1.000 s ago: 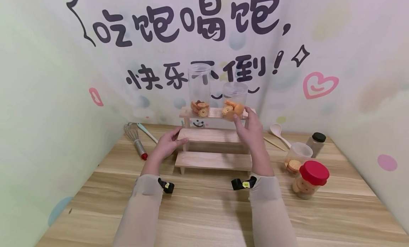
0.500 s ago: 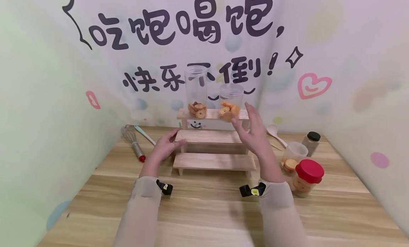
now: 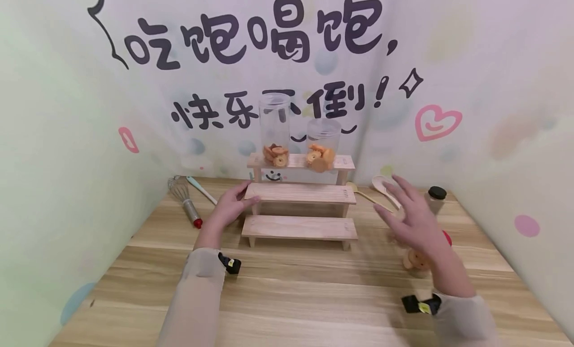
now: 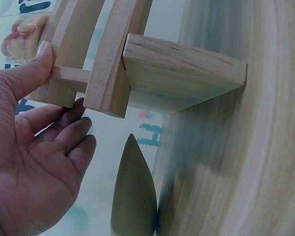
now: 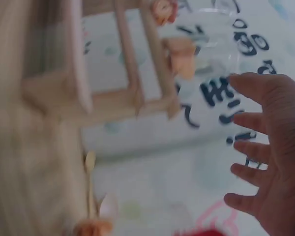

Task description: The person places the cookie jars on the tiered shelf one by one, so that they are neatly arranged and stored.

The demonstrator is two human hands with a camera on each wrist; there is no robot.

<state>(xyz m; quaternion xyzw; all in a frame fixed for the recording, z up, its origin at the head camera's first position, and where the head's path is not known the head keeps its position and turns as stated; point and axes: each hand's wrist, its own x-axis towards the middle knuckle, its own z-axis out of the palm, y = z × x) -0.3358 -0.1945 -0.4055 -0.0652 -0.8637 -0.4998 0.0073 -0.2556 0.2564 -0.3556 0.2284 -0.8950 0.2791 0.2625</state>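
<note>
A three-tier wooden display stand stands against the back wall. My left hand grips the left end of its middle tier; in the left wrist view the thumb lies on the wood and the fingers bend beneath. On the top tier are a tall clear jar and a shorter clear jar, both holding cookies. My right hand is in the air to the right of the stand, fingers spread and holding nothing. Behind and below it, a cookie jar with a red lid is mostly hidden.
At left lie a whisk and a light-blue-handled utensil. A wooden spoon, a pale ladle and a black-capped jar are at right. The printed wall cloth closes off the back.
My right hand has let go of the shorter jar on the top tier and moved right, over the jars on the table. The left hand stays on the stand.
</note>
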